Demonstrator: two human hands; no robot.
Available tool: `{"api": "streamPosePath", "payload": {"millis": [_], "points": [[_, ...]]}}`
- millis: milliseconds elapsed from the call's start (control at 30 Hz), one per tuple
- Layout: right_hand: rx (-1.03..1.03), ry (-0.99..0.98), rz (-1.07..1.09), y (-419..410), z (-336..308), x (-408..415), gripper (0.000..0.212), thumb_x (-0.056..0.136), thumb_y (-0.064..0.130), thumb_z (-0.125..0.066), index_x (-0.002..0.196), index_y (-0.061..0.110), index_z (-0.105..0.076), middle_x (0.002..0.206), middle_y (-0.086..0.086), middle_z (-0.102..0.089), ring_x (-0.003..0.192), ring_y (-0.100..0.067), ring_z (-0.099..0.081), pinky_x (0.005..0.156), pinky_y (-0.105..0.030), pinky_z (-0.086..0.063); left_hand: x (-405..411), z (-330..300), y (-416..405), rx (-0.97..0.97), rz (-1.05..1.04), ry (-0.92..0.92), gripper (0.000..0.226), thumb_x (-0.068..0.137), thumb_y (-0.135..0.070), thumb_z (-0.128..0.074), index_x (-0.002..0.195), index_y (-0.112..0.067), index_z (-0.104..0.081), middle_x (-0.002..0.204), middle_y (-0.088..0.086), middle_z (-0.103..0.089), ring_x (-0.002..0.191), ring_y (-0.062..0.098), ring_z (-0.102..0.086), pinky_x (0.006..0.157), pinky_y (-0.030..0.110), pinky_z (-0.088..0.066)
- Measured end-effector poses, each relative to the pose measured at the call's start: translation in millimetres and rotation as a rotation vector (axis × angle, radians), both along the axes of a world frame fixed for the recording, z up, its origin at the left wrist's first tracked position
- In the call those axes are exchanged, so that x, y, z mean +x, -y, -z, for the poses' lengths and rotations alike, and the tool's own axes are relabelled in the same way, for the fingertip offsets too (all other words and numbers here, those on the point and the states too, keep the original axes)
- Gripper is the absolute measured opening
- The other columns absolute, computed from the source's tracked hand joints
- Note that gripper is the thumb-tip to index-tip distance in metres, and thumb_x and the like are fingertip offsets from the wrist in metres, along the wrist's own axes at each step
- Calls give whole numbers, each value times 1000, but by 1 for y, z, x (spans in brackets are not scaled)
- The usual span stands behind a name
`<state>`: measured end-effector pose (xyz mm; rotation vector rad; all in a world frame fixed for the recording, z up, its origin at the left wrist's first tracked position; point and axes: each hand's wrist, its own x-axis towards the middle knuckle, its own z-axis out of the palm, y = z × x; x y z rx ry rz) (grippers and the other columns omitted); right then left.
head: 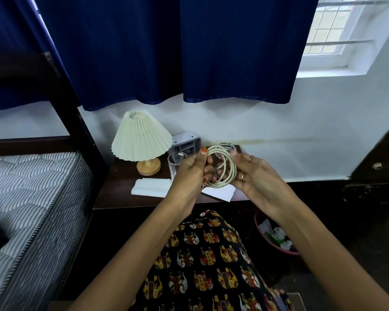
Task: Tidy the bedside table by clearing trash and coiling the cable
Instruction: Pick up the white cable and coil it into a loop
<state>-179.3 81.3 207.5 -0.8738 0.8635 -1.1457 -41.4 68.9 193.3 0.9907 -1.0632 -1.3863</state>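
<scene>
Pleated lamp (142, 136), clear glass (175, 163), navy curtain (166, 48), striped mattress (32, 198).

No writing, label, brand or number can be read anywhere. The white papers (151, 187) on the desk (121, 196) beside the lamp (142, 140) show blank.

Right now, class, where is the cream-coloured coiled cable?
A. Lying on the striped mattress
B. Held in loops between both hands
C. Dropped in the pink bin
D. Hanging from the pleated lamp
B: the cream-coloured coiled cable sits looped between the left hand and right hand, above the dark wooden bedside table.
</scene>
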Motion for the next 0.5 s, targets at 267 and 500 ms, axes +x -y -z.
{"api": "streamPosePath", "payload": {"millis": [267,500], "points": [[13,-74,48,-1,14,10,30,85,-6,-57,115,-5,-56,98,-18,-70,79,-19,-69,70,-23,-58,3,18,4,-145,-151,401,35,101,-29,-38,69,-21,-51,58,-7,-57,60,14,-56,68,34,-45],[164,162,-34,0,28,19,17,88,-6,-45,93,2,-59,70,-5,-67,72,-17,-67,82,-34,-55,13,25,9,-69,-78,433,35,100,-33,-40,71,-18,-52,65,6,-52,65,21,-49,66,35,-40]]}}
